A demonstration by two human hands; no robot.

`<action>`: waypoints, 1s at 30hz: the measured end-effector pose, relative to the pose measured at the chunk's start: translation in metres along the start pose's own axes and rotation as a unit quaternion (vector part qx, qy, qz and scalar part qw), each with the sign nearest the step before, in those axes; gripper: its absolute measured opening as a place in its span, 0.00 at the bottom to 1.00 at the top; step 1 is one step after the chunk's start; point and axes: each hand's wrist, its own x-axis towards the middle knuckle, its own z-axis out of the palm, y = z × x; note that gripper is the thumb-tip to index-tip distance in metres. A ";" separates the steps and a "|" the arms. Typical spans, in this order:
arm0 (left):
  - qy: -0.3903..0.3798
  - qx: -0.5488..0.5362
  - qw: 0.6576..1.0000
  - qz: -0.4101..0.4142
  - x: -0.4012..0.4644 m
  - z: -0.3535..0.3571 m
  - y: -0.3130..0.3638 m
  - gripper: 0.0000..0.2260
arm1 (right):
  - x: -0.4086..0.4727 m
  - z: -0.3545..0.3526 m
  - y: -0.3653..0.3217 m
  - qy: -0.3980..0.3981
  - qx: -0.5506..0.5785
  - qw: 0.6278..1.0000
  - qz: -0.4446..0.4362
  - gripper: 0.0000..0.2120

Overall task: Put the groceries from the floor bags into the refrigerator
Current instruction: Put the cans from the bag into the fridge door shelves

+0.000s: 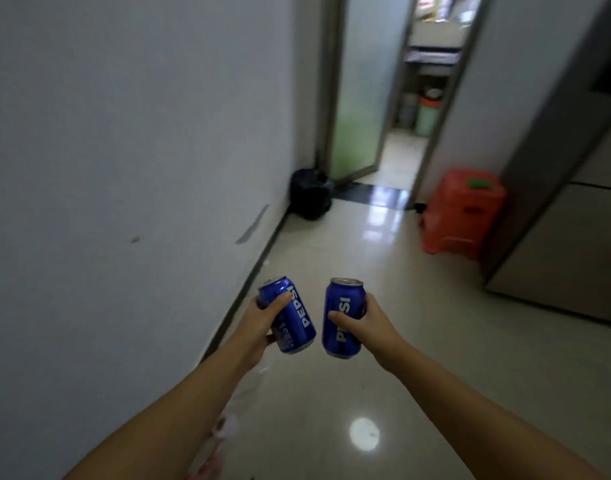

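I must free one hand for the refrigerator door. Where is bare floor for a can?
Bare tiled floor lies between the wall and the refrigerator, before the red stool. Crowded: the far corner with the black bag.

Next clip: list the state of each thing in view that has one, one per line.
left hand: gripping left can
right hand: gripping right can
left can: sealed, held, tilted
right can: sealed, held, near upright
refrigerator: doors shut
glass door: open
black bag: on floor against wall
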 end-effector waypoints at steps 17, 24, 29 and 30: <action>-0.318 0.082 0.945 -0.001 -0.073 0.539 -0.073 0.19 | -0.219 -0.493 0.019 0.344 -0.012 0.938 -0.041 0.26; -0.340 0.117 0.932 0.049 -0.048 0.654 -0.058 0.20 | -0.208 -0.594 0.010 0.379 0.023 0.922 -0.072 0.25; -0.340 0.124 0.929 0.073 0.006 0.735 -0.042 0.23 | -0.162 -0.675 -0.010 0.384 0.018 0.918 -0.102 0.25; -0.343 0.121 0.928 0.076 0.016 0.754 -0.037 0.23 | -0.151 -0.694 -0.017 0.386 0.016 0.916 -0.108 0.25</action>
